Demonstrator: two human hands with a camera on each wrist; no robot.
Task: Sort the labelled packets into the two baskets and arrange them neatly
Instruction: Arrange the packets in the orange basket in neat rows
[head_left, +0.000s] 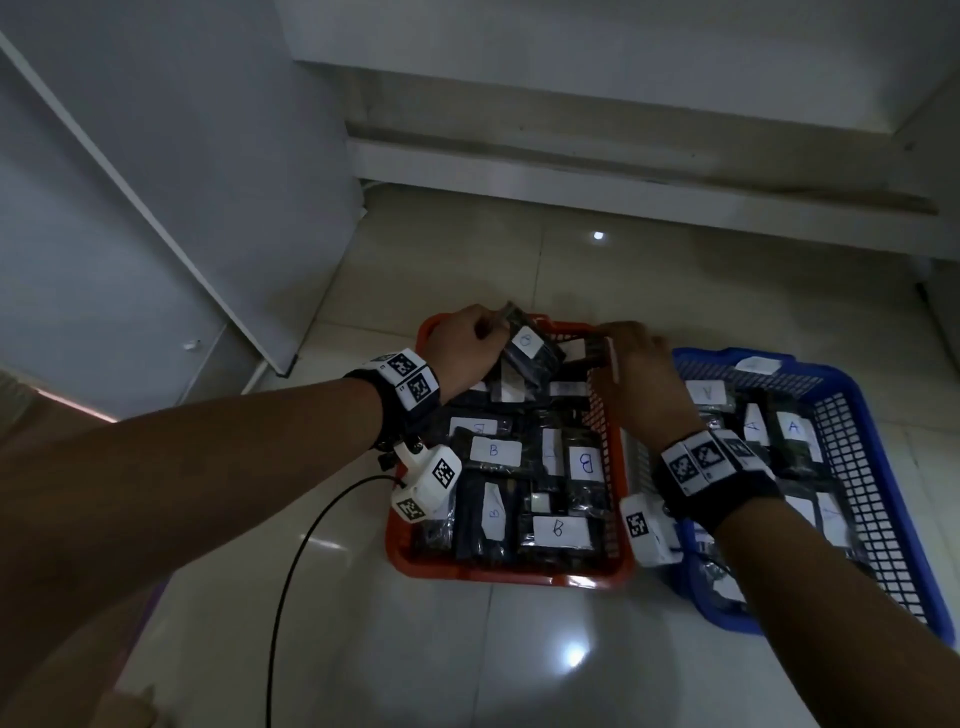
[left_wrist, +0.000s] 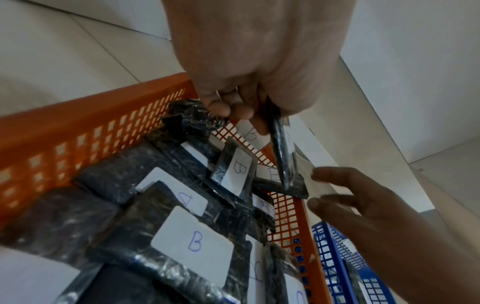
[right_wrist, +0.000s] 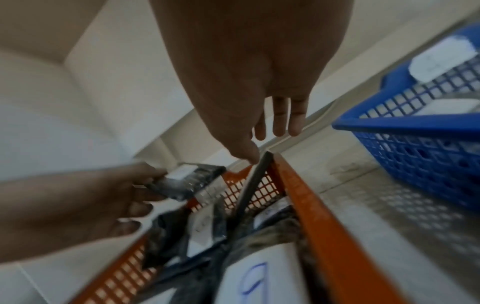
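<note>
On the tiled floor (head_left: 519, 649), the orange basket (head_left: 511, 569) holds B-labelled packets (head_left: 558, 530); the blue basket (head_left: 883, 519) beside it holds A-labelled ones. At the orange basket's far edge the left hand (head_left: 467, 345) pinches a dark packet (left_wrist: 281, 152). The right hand (head_left: 636, 374), fingers straight, touches an upright packet (right_wrist: 255, 185) at the far right corner.

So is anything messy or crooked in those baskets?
Yes. At the far end of the orange basket several B packets are tipped up and piled crookedly, while nearer ones lie flat. The left hand grips one; the right hand touches a packet standing on edge against the basket's wall.
</note>
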